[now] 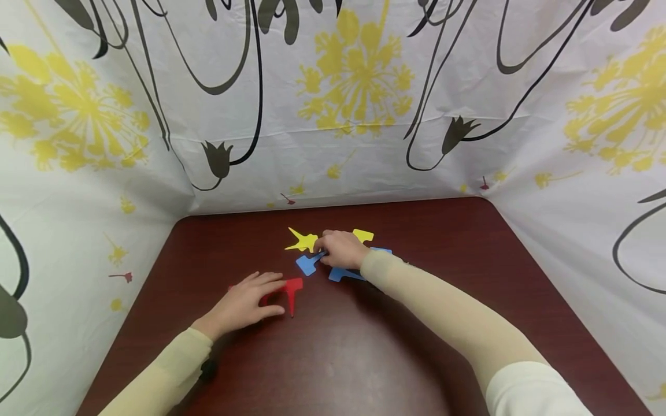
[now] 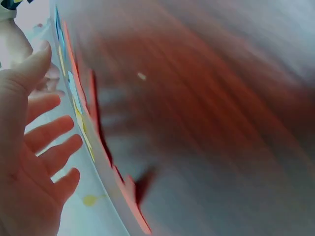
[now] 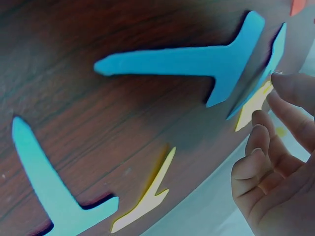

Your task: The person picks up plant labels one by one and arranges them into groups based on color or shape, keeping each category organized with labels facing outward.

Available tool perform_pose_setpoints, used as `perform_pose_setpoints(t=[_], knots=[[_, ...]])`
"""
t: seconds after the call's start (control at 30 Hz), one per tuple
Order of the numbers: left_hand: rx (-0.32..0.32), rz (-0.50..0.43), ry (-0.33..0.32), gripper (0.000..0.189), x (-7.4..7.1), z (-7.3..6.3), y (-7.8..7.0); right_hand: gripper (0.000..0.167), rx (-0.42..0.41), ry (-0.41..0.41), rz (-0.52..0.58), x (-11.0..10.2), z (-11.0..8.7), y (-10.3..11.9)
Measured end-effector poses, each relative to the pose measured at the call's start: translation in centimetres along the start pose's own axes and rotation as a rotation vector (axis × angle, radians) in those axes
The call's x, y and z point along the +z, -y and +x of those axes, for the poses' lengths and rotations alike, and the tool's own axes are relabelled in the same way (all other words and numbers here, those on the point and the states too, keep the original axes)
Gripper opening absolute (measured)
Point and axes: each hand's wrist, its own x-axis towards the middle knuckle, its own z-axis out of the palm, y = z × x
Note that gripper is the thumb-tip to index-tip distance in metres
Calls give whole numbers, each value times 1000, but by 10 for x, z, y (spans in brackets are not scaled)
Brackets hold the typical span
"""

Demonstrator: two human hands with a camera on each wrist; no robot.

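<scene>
T-shaped plant labels lie on a dark table. In the head view my left hand (image 1: pixel 248 300), fingers spread, is over the red plant labels (image 1: pixel 293 284); its palm and fingers partly cover them. The left wrist view shows the fingers extended above the table edge. My right hand (image 1: pixel 340 249) reaches farther out, thumb and index finger pinching the stem end of a blue plant label (image 1: pixel 307 264). Its other fingers are curled in the right wrist view. Just beyond its fingertips lie yellow plant labels (image 1: pixel 306 241) with their stems pointing left.
Another blue plant label (image 1: pixel 340 274) lies below the right wrist, a further blue one (image 1: pixel 382 250) partly behind the forearm. A yellow label (image 1: pixel 362 235) sits beyond the right hand. Patterned white cloth (image 1: pixel 333 167) surrounds the table (image 1: pixel 364 346) at the back and sides.
</scene>
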Motion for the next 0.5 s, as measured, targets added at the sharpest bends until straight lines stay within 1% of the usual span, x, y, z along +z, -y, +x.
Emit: perform_pose_setpoints(t=[0.1, 0.27, 0.5], knots=[[-5, 3, 17, 69, 2, 6, -4, 28, -1, -9, -16, 4, 3, -5], [19, 18, 58, 72, 5, 15, -8, 28, 10, -19, -35, 11, 4, -12], [40, 33, 79, 72, 7, 18, -12, 26, -20, -59, -24, 15, 3, -13]])
